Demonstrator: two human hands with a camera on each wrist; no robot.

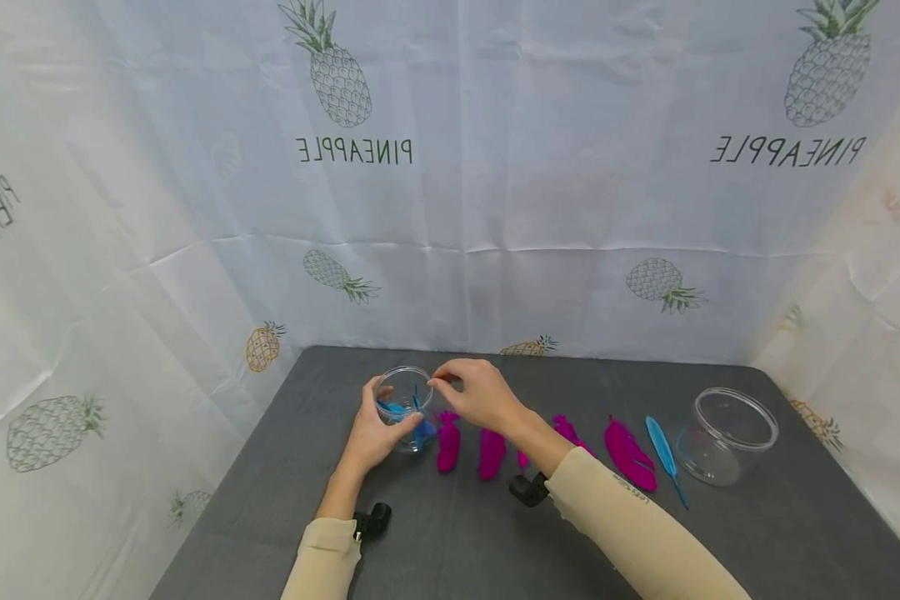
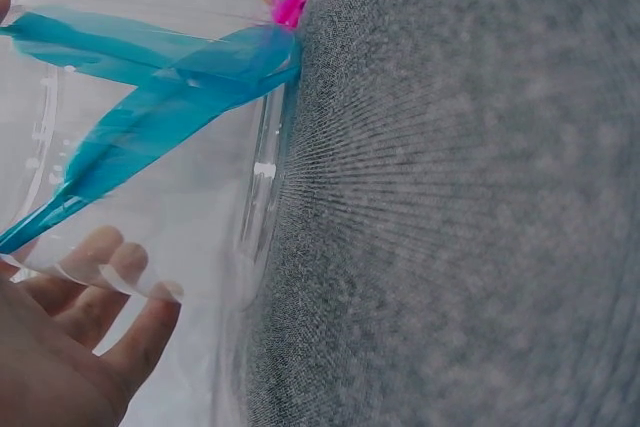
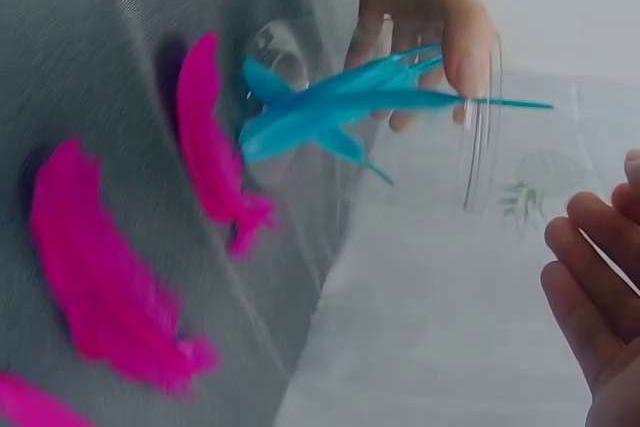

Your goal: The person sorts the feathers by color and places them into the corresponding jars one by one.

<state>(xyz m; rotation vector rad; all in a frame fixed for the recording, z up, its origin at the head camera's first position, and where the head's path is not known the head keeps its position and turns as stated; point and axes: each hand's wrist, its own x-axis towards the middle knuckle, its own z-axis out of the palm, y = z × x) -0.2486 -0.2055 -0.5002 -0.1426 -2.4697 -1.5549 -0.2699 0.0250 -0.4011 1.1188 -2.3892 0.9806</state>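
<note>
My left hand (image 1: 371, 429) grips a clear round jar (image 1: 403, 368) at the left of the table, fingers and thumb around its wall. Inside lie several blue feathers (image 3: 330, 107), crossing one another. One blue quill (image 3: 525, 103) sticks out past the jar's rim. Beside the rim, my right hand (image 1: 483, 396) hovers with loosely bent fingers; in the right wrist view its fingers (image 3: 575, 247) stand apart from the quill. In the left wrist view, the left fingers (image 2: 125, 272) press against the see-through wall, below the blue feathers (image 2: 150, 127).
Several magenta feathers (image 1: 448, 443) lie in a row on the dark grey table (image 1: 450, 533), some partly behind the right forearm. A single blue feather (image 1: 663, 454) lies near a second clear jar (image 1: 690, 457) on the right. A pineapple-print curtain (image 1: 480, 200) hangs behind.
</note>
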